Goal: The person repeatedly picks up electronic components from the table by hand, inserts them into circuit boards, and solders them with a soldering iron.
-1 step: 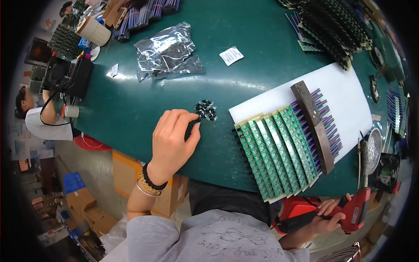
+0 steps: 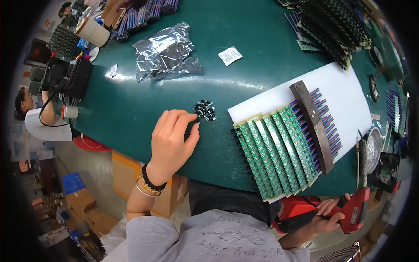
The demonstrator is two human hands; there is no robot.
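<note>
My left hand (image 2: 171,142) rests on the green tabletop at the near edge of a small pile of black components with shiny metal legs (image 2: 205,110). Its fingers are curled, thumb and index close together around something dark that I cannot make out. At the lower right, my right hand (image 2: 321,222) is wrapped around a red soldering gun (image 2: 355,210), its metal barrel pointing up past the table edge. Between the hands, several long green circuit boards (image 2: 275,153) lie side by side, black parts along the leftmost edge. A dark bar (image 2: 312,126) lies across their coloured wires.
A white foam sheet (image 2: 349,91) lies under the boards. Further back are a clear plastic bag (image 2: 166,52), a white label (image 2: 230,56) and stacked boards (image 2: 331,30). A round silver pad (image 2: 373,150) is near the gun. Another person (image 2: 46,124) sits at the far left.
</note>
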